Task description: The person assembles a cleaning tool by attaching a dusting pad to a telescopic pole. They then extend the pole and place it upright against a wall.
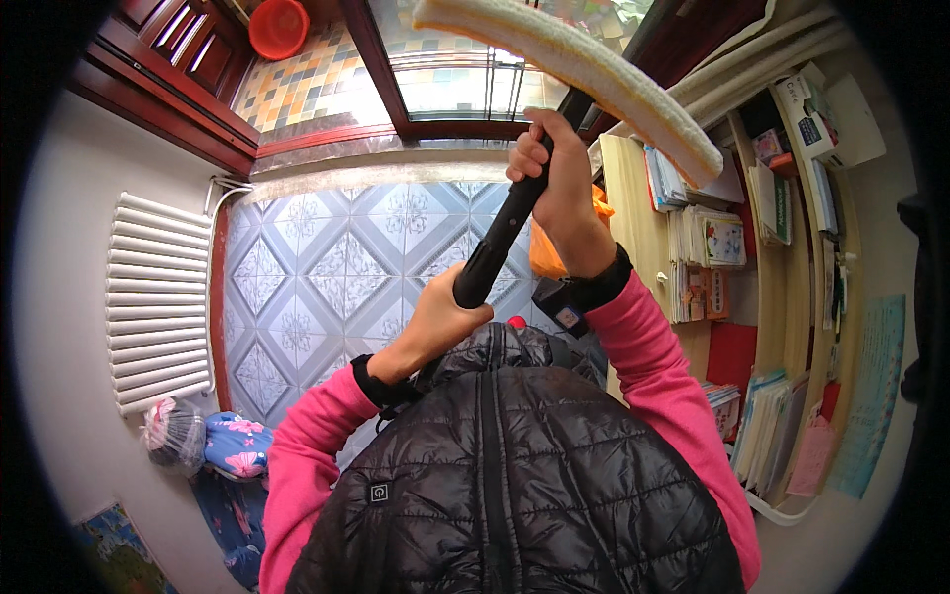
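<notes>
Head view: left hand (440,322) wrapped round the butt end of the black handle (509,226). Right hand (562,178) clamped on the same handle, farther up; both grips closed. Handle tilts away and to the right. White fluffy pad (604,74) sits crosswise at the handle's far end; can't tell if it touches anything. Orange bag (543,252) right of the handle, patterned tile floor (346,247) below it. White radiator (163,302) well left of the handle, wooden bookshelf (629,198) right. Beyond the handle: glass door (435,87); red basin (279,30) far left of it.
</notes>
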A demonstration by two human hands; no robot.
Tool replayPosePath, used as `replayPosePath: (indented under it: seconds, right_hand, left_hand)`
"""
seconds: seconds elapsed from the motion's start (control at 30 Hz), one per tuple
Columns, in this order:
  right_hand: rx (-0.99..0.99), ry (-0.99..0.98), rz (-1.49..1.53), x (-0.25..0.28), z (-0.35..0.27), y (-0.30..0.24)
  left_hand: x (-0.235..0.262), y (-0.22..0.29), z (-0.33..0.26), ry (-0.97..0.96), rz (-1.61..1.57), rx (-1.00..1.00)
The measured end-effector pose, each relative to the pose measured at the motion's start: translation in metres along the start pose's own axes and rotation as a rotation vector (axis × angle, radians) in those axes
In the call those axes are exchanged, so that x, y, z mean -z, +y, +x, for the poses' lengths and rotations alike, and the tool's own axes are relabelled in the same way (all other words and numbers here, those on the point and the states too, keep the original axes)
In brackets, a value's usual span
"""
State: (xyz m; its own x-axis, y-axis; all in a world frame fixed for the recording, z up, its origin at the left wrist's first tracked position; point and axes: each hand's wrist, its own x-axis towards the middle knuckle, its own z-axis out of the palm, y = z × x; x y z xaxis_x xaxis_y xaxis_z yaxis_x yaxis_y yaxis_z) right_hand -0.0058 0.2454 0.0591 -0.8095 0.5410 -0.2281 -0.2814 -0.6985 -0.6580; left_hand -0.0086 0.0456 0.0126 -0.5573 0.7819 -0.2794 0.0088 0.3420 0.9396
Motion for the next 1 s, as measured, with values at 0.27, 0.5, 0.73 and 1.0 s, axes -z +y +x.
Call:
replayPosePath:
  seconds: [0.27,0.5,0.73,1.0]
  right_hand:
    - [-0.087,-0.078,0.059,0.009,0.005,-0.020]
    - [0.001,-0.037,0.107,0.017,0.026,-0.065]
    - [-0.012,-0.209,0.025,0.007,0.000,-0.023]
    - [0.061,-0.511,0.123,0.010,0.014,-0.036]
  left_hand:
    - [0.018,-0.020,-0.010,-0.341,-0.425,0.092]
    - [0.027,-0.062,-0.036,-0.230,0.003,0.186]
    - [0.022,-0.065,-0.028,0.102,0.149,0.007]
    - [0.040,-0.043,-0.028,-0.262,-0.098,0.158]
